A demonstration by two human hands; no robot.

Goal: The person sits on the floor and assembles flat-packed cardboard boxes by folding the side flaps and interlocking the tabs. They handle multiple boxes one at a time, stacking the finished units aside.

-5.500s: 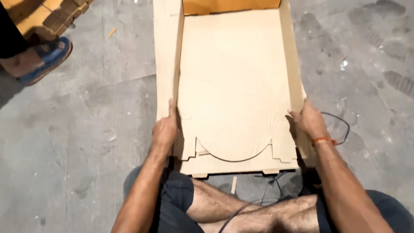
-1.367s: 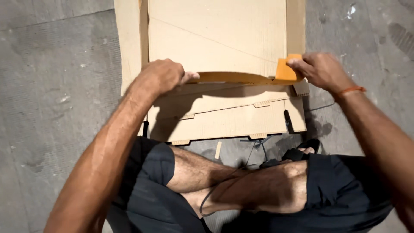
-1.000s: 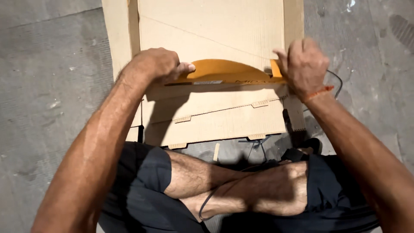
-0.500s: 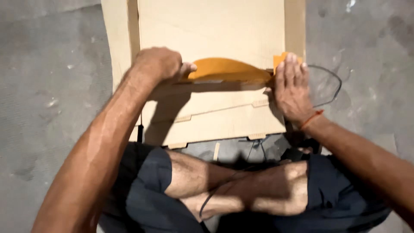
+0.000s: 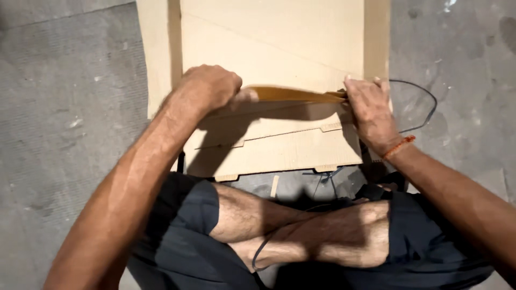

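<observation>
Since half a second ago, the curved orange-brown flap (image 5: 293, 94) is seen flattened much lower, showing now as a thin sliver at the centre of the frame, and the right hand (image 5: 371, 113) is shifted slightly upward along the flap's right end. A large flat cardboard sheet (image 5: 269, 48) is spread on the grey concrete floor (image 5: 64, 107), filling the upper middle of the frame, with its folded, notched lower panel (image 5: 279, 153) lying just above the crossed bare legs (image 5: 301, 231) at the bottom.

The left hand (image 5: 212, 88) is closed into a loose fist left of centre, its fingers curled together over the left end of the flap and pressed down onto the cardboard; whether the flap is actually pinched cannot be told, as the fingertips are hidden. The right hand is laid flat at centre right, its fingers held straight and close together, their tips touching the right end of the flap. An orange thread band (image 5: 399, 146) is worn on the right wrist. A thin black cable (image 5: 424, 102) is looped on the floor just right of the right hand. Dark shorts (image 5: 177, 236) are seen at the lower edge.
</observation>
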